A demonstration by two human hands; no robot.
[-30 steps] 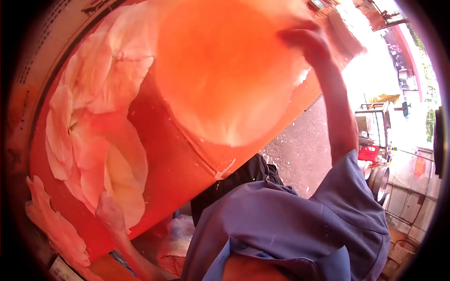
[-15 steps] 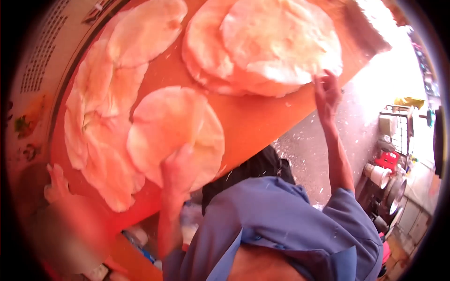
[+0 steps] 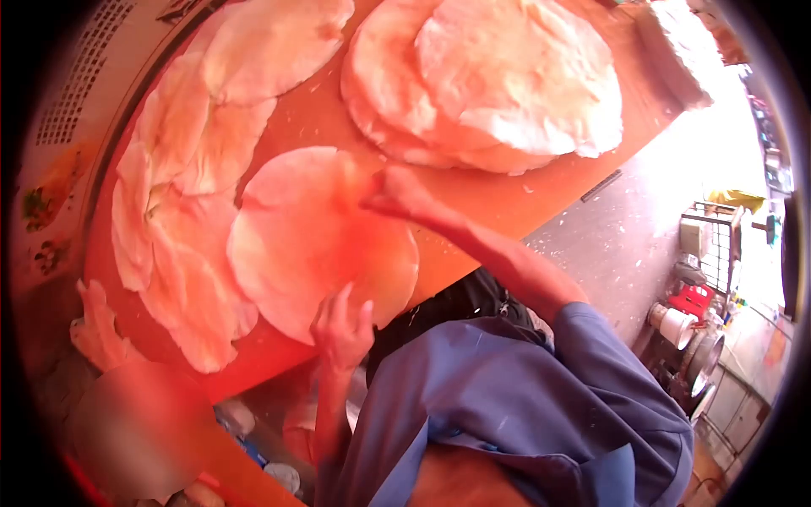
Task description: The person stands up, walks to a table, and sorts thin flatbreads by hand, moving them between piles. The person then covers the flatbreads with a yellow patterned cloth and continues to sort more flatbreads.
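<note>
A thin, round, pale dough sheet (image 3: pixel 296 228) lies nearly flat on the orange table, its near edge reaching the table's border. My left hand (image 3: pixel 342 331) is at that near edge, fingers apart and slightly bent, gripping nothing I can see. Over the sheet's far right edge is my right hand (image 3: pixel 397 193), blurred, so its fingers cannot be made out. Beyond it sits a stack of dough rounds (image 3: pixel 515 76). To the left, several overlapping dough sheets (image 3: pixel 186 211) lie in a curved row.
The orange table (image 3: pixel 456 237) is dusted with flour. At the lower left a person's hand (image 3: pixel 101 329) rests at the table edge. A white slab-like block (image 3: pixel 680 51) lies at the far right. A wire rack (image 3: pixel 718 245) and a white bucket (image 3: pixel 673 324) stand on the right.
My right hand has come left from the stack to the single round. The left hand has drawn back from its middle to its near edge, and the sheet lies more spread out.
</note>
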